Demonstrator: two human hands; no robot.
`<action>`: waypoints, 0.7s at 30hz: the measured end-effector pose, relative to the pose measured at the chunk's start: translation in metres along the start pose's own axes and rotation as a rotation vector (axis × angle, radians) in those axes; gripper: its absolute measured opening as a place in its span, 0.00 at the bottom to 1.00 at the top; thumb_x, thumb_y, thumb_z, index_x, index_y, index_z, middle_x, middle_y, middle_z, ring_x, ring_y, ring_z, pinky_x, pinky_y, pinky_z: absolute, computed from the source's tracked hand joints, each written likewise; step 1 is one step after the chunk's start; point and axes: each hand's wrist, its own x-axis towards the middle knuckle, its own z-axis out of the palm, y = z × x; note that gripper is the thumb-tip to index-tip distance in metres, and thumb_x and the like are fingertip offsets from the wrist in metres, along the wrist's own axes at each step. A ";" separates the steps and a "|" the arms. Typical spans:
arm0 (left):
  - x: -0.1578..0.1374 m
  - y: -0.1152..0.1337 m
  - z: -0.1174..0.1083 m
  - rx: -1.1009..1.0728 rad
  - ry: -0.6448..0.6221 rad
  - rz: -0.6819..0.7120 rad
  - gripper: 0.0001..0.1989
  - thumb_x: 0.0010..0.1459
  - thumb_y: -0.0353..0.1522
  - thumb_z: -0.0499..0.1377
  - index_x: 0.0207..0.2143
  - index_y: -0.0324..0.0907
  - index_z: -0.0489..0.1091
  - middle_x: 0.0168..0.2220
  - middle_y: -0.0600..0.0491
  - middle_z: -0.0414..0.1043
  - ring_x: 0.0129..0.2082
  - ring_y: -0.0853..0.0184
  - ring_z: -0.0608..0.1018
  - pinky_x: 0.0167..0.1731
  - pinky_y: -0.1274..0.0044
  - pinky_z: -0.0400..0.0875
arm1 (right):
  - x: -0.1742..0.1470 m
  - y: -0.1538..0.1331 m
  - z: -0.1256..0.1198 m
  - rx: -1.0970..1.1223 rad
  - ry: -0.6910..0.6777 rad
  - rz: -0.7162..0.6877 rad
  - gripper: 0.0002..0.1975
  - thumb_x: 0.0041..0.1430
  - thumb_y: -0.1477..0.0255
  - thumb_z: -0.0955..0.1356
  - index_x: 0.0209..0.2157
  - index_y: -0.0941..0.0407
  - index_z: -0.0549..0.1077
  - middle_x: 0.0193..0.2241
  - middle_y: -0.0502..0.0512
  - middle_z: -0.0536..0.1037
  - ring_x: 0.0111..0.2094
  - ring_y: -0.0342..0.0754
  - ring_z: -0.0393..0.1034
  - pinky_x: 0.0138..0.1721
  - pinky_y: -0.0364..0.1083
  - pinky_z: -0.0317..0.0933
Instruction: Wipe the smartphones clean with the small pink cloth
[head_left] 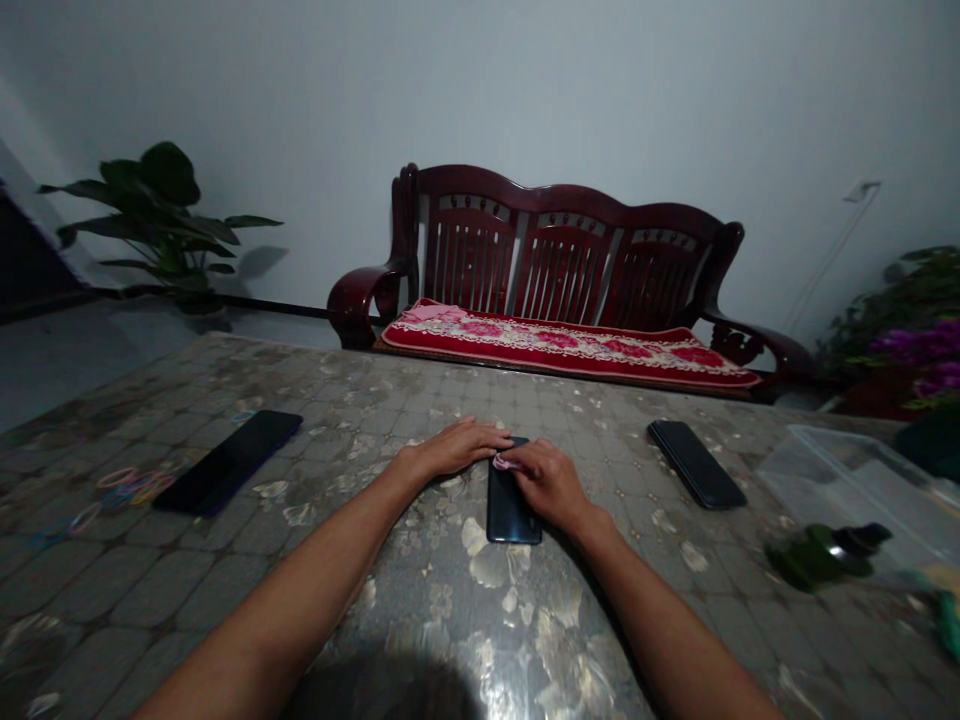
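A dark smartphone (pixel 513 515) lies flat on the patterned tabletop in front of me, its glossy surface facing up. My left hand (pixel 461 445) reaches in from the left, its fingers closed on the phone's upper left corner and holding it against the table. Over the phone's upper part, my right hand (pixel 551 480) pinches a small pink cloth (pixel 504 462) that touches the surface. Most of the cloth is hidden by the fingers, and its full shape does not show.
Another dark phone (pixel 232 462) lies at left, beside colourful elastic bands (pixel 135 487). At right are a black phone (pixel 696 463), a green bottle (pixel 821 555) with a black top and a clear plastic box (pixel 832 465). Beyond the table (pixel 337 400) stands a wooden bench (pixel 566 250).
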 end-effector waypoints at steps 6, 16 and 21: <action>-0.003 0.002 -0.001 0.009 0.028 0.012 0.19 0.72 0.35 0.52 0.63 0.54 0.65 0.66 0.53 0.64 0.68 0.58 0.61 0.68 0.59 0.45 | -0.003 -0.006 -0.003 0.086 -0.087 -0.087 0.18 0.49 0.85 0.65 0.36 0.54 0.80 0.32 0.53 0.82 0.36 0.50 0.73 0.40 0.47 0.64; -0.001 0.007 -0.003 0.044 0.005 -0.027 0.19 0.71 0.34 0.53 0.63 0.54 0.66 0.65 0.53 0.65 0.68 0.59 0.62 0.68 0.59 0.47 | -0.008 0.000 -0.004 0.052 0.012 -0.027 0.18 0.52 0.86 0.63 0.37 0.54 0.79 0.34 0.53 0.83 0.37 0.50 0.74 0.41 0.47 0.64; -0.002 0.009 -0.003 0.069 0.003 -0.032 0.20 0.71 0.33 0.52 0.63 0.55 0.65 0.66 0.54 0.63 0.69 0.58 0.61 0.68 0.59 0.48 | -0.013 -0.007 -0.010 0.136 -0.084 -0.134 0.16 0.47 0.84 0.64 0.33 0.55 0.79 0.27 0.52 0.79 0.30 0.48 0.71 0.35 0.45 0.62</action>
